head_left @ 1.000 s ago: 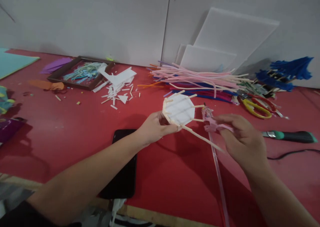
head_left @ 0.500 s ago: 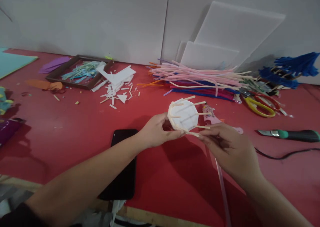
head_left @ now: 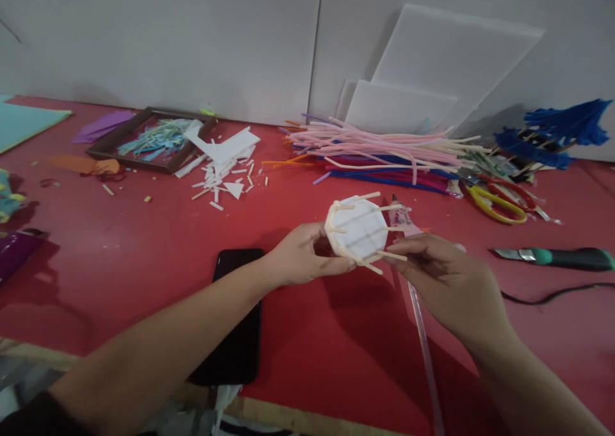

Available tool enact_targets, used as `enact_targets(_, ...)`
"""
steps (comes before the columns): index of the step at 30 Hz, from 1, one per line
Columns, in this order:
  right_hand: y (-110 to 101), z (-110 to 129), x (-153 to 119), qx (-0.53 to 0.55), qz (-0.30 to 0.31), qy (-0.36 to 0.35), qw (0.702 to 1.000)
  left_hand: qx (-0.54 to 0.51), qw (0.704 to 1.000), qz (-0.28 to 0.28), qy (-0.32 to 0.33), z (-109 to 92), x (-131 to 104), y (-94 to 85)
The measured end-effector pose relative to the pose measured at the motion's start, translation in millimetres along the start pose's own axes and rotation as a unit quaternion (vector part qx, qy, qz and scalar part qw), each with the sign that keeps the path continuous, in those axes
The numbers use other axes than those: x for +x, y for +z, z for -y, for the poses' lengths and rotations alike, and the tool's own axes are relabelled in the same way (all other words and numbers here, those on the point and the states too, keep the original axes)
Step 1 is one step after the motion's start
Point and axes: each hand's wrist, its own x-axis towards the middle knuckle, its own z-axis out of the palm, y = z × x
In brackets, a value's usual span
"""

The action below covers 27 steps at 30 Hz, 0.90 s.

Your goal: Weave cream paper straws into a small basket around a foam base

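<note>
A white, many-sided piece (head_left: pixel 361 228) with several pale sticks standing out from its edge is held above the red table. My left hand (head_left: pixel 307 257) grips its lower left edge between thumb and fingers. At its right, my right hand (head_left: pixel 432 273) has its fingers pinched at the tip of one lower stick; whether they hold it or only touch it is partly hidden. Just behind my right hand, a pink glue gun (head_left: pixel 402 218) lies on the table, with a clear glue stick (head_left: pixel 425 353) running toward the front edge.
A black phone (head_left: pixel 235 333) lies beneath my left forearm. White scraps (head_left: pixel 223 157) and a brown tray (head_left: pixel 170 165) are at the back left. Pink pipe cleaners (head_left: pixel 384 143), yellow-handled scissors (head_left: pixel 497 205), a cutter (head_left: pixel 571 258) and white boards (head_left: pixel 451 58) are at the back and right.
The white piece has tilted and shifted slightly right and down. Its sticks now point at different angles, and my right fingers have drawn slightly off the lowest stick.
</note>
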Motion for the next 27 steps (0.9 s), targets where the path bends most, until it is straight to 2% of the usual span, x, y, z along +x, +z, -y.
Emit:
enact_targets(4,0.2,-1.6,1.8,0.042,0.011,0.035,0.998,-0.039,0.999,0.016,-0.017,-0.3,-0.3,-0.5)
enact_targets(11,-2.3,-4.1,3.1,0.181,0.088,0.096,0.975,-0.073,0.991,0.084,-0.079,-4.0,-3.0,-4.7)
enact_targets(14,-2.6,-2.9,2.7,0.207,0.097,0.112,0.967,-0.081,0.992,0.074,-0.066,-2.4,-3.2,-3.4)
enact_targets(24,17.9,13.8,-6.6,0.197,-0.021,0.131,0.971,-0.064,0.997,-0.002,0.032,0.3,-1.6,3.4)
enact_targets(27,21.5,15.9,-11.5,0.171,-0.049,0.113,0.978,-0.055,0.997,-0.018,0.046,1.1,-2.3,3.4)
